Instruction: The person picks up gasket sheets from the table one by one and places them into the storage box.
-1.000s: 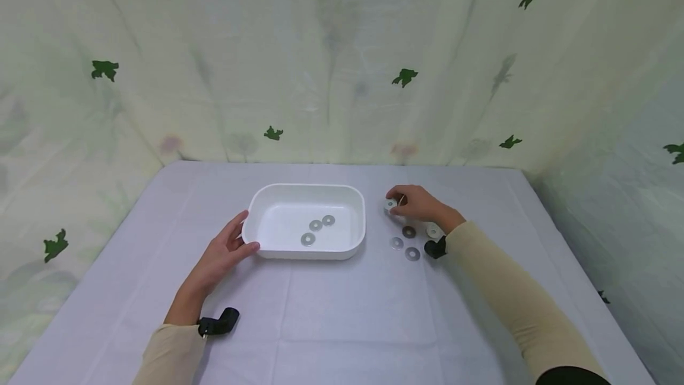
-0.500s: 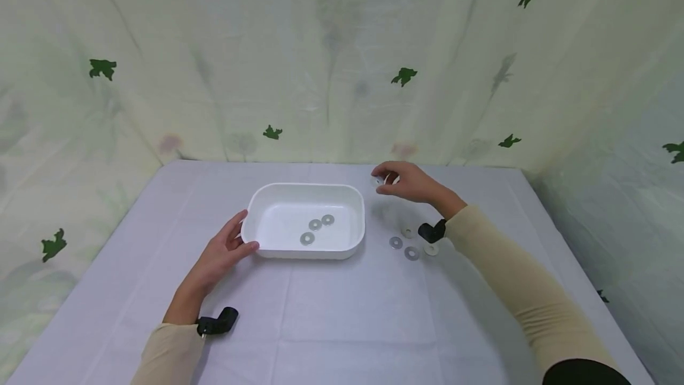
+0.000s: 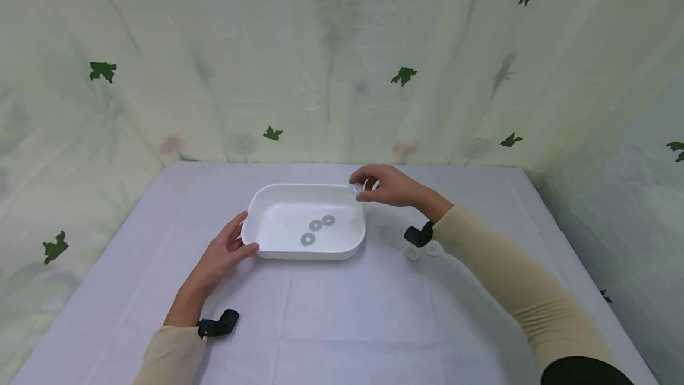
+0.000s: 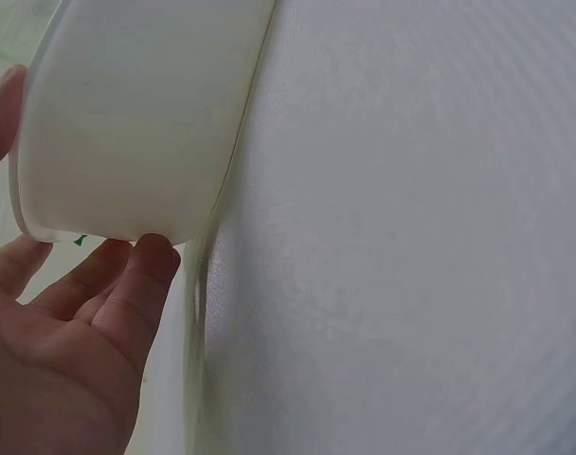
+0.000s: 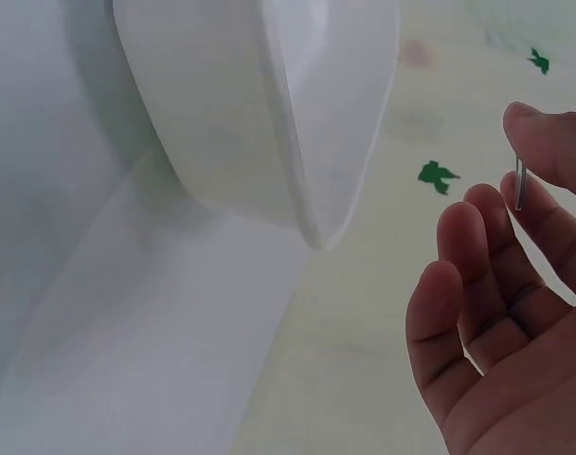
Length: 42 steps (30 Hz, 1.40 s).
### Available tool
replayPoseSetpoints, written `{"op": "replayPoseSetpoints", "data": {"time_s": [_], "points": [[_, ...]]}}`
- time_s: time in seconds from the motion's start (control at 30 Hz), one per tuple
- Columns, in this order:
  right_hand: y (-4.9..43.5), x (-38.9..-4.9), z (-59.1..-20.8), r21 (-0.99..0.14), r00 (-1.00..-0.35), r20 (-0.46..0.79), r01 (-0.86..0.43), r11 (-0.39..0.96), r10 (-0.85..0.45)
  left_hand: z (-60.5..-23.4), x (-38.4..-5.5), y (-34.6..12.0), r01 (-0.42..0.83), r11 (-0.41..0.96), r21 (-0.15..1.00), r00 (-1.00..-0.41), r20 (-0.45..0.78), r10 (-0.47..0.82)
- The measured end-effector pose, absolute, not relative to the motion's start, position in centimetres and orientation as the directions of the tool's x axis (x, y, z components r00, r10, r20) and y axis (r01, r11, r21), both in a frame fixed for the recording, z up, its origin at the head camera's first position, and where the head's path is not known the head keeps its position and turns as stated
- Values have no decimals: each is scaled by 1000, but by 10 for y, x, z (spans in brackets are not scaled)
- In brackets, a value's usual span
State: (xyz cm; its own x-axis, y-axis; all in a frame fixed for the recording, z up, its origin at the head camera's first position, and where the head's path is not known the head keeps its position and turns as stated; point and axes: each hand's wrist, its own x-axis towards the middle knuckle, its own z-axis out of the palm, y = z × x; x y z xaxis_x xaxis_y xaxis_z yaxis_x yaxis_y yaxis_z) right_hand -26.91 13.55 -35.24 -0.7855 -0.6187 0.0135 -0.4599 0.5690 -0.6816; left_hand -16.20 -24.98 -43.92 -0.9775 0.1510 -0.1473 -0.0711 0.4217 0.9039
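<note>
A white tray [image 3: 304,255] stands on the table, with three metal washers [image 3: 307,239] lying flat on its floor. My left hand [image 3: 219,260] holds the tray's near left corner, thumb at the front edge and fingertips against the end wall [image 4: 127,133]. Above the tray's far right corner, my right hand [image 3: 392,186] pinches one metal washer [image 3: 356,189] between thumb and index finger. In the right wrist view that washer [image 5: 521,185] shows edge-on, and the other fingers of the hand [image 5: 515,322] are loosely bent.
Several loose washers [image 3: 412,253] lie on the white tablecloth [image 3: 347,319] to the right of the tray, partly hidden by the black wrist camera [image 3: 419,234]. A pale curtain [image 3: 331,76] with leaf prints hangs behind and at both sides.
My right hand has lifted a washer from the table right of the tray and carried it left to the tray's far right corner. The left hand and tray have stayed put.
</note>
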Motion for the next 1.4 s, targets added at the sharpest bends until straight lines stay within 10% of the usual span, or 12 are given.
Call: {"op": "replayPoseSetpoints", "data": {"time_s": [1.4], "points": [[104, -253, -376, -682, -730, -30, -484, 548, -682, -436, -161, -249, -62, 423, 904, -978, -139, 154]]}}
